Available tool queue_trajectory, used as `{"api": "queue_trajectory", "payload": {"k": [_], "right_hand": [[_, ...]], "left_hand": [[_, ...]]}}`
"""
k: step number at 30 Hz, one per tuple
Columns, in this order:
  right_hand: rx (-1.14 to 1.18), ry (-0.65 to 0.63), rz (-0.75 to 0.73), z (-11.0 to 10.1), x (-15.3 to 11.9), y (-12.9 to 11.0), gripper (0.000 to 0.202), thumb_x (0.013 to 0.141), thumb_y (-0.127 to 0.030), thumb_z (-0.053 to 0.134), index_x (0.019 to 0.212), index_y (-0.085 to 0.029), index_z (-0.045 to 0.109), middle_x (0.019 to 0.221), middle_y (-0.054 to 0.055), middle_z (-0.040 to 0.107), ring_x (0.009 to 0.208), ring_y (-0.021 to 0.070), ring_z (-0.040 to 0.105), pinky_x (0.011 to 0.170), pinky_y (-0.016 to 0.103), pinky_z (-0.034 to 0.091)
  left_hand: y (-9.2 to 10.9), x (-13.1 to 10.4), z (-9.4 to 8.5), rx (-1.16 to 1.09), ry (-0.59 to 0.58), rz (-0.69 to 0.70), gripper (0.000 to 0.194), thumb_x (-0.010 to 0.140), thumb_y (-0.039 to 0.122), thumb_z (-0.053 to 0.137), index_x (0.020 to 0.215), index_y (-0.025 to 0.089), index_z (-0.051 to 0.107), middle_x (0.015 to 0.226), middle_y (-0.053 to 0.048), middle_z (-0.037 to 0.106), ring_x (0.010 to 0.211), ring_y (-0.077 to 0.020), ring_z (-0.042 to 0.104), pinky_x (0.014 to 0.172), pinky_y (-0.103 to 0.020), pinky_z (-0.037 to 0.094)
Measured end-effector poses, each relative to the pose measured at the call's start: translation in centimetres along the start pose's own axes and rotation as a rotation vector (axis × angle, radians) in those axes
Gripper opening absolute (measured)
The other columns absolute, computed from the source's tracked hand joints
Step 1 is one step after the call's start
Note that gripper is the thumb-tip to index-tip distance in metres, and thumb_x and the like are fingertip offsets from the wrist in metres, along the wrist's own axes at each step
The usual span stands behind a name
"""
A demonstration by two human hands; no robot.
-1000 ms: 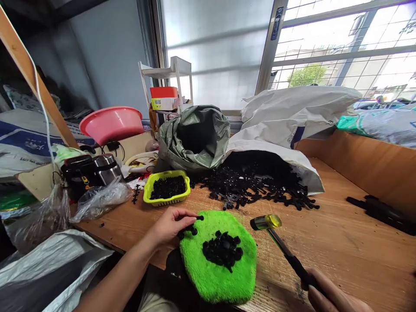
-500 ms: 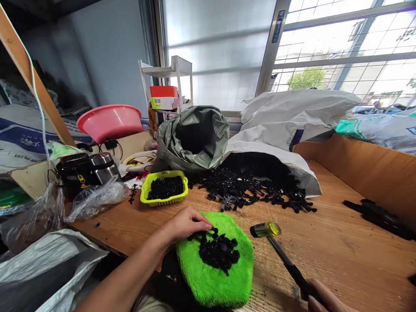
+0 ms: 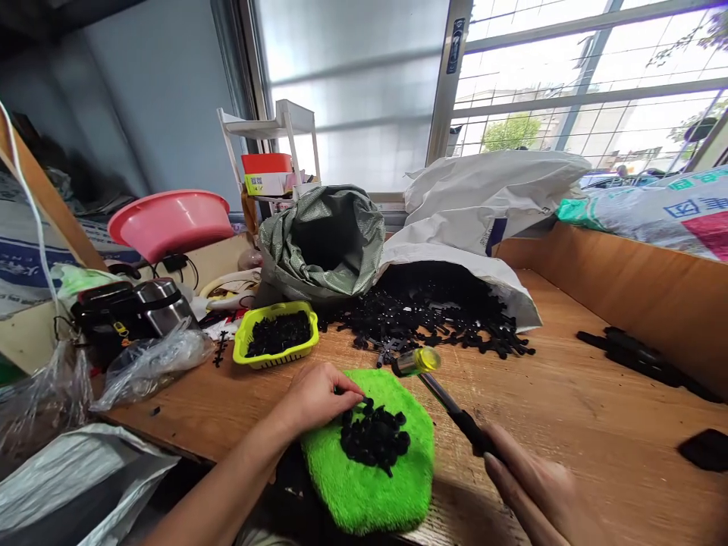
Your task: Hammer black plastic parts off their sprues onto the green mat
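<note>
While the left hand (image 3: 315,396) pinches closed on black parts (image 3: 372,440) piled on a green pad (image 3: 369,485), the right hand (image 3: 535,493) grips a hammer (image 3: 437,390) (yellow head raised). Beyond, on the wooden table (image 3: 597,409), stand a yellow basket (image 3: 276,337) and two open sacks beneath bright windows.

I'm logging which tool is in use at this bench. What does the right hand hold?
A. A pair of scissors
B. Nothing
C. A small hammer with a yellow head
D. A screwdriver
C: the right hand grips the black handle of a small hammer, whose yellow head hangs above the far edge of the green pad, while the left hand touches the black parts heaped there.
</note>
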State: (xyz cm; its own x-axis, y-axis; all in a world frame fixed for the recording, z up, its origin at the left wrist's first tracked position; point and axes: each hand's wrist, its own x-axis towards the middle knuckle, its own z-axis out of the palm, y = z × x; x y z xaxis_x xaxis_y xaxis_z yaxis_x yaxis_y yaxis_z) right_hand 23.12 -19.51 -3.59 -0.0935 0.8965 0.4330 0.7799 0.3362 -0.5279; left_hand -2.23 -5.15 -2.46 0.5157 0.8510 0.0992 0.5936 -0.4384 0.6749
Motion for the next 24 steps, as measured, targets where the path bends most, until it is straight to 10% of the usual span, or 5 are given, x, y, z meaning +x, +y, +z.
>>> {"api": "queue_trajectory", "payload": {"k": [4,24], "right_hand": [[-0.075,-0.254,0.027,1.4,1.0,-0.2,0.036,0.094,-0.042,0.022,0.084,-0.024,0.05,0.062,0.001,0.057,0.056,0.0232,0.056,0.049,0.03,0.036],[-0.223,-0.318,0.095,1.9,1.8,0.0,0.039,0.089,-0.039,0.016,0.088,-0.022,0.051,0.064,0.006,0.056,0.06,0.0283,0.056,0.051,0.032,0.033]], "left_hand": [[0.9,0.0,-0.6,0.147,-0.031,0.019,0.025,0.071,0.032,0.054,0.083,0.023,0.073,0.068,-0.004,0.071,0.056,-0.0144,0.054,0.052,-0.021,0.031],[0.8,0.3,-0.9,0.096,-0.138,-0.013,0.031,0.072,0.035,0.05,0.063,0.014,0.07,0.042,0.004,0.042,0.046,-0.0078,0.032,0.048,-0.022,0.021]]}}
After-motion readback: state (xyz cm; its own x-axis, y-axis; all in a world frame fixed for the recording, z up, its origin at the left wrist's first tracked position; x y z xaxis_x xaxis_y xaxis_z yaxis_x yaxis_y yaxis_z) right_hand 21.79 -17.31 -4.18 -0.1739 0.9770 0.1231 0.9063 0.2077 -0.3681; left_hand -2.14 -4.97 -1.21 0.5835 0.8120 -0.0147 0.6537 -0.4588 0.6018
